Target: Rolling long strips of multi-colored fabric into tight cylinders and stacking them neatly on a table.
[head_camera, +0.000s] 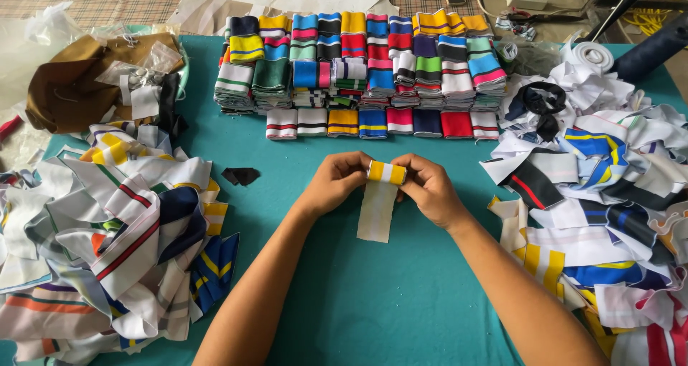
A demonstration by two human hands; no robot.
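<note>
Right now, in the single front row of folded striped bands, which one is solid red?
The red folded band, second from the right end of the front row, between a navy band and a white one with red stripe.

Two hands, left hand (338, 179) and right hand (428, 188), one striped band (380, 197); eight folded bands in the front row (382, 122) at 12 o'clock; two loose heaps, at 9 (122, 244) and 3 (609, 215)

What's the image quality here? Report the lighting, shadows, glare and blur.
Head view: soft, even light; faint shadows under the left hand and right hand; yellow-and-white strip sharp; slight washout on the plastic bag top left; folded stacks crisp; no visible motion blur.
</note>
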